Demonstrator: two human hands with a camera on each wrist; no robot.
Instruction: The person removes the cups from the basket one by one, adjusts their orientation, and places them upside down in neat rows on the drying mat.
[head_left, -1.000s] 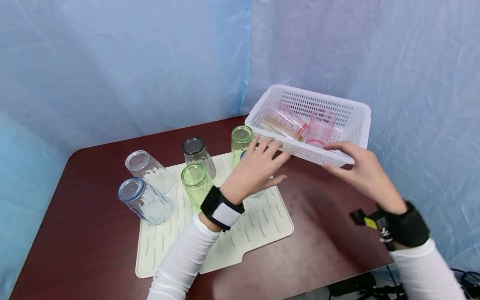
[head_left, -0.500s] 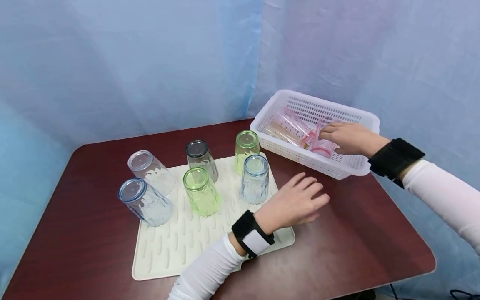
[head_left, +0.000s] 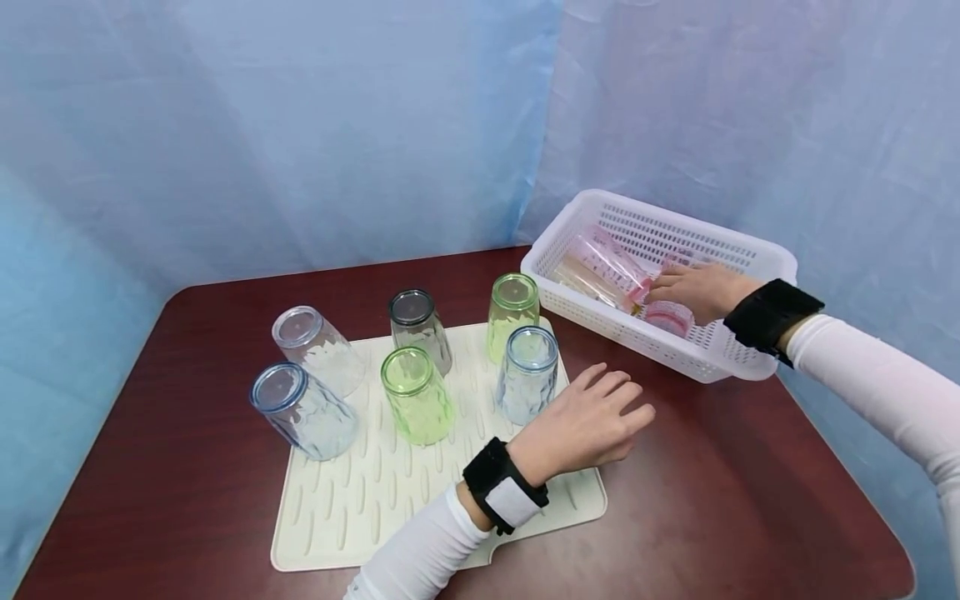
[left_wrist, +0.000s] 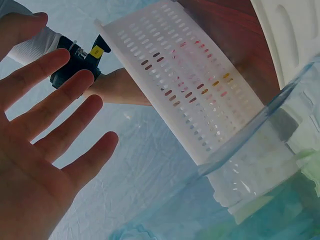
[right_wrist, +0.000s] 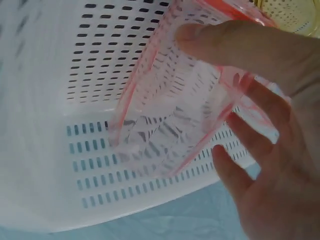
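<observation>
From the head camera, six cups stood upside down on or beside a cream drying mat point(head_left: 360, 508) on a dark red table point(head_left: 712, 500), while the left hand point(head_left: 588, 421) lay relaxed with spread fingers by the mat's right edge and the right hand point(head_left: 693, 287) reached into a white basket point(head_left: 738, 367) where cups remained, so the unloading looked mostly done. The left wrist camera showed that hand point(left_wrist: 40, 130) holding nothing, the basket wall beyond. The right wrist camera showed fingers point(right_wrist: 240, 50) grasping a pink cup point(right_wrist: 170, 115) inside the basket.
</observation>
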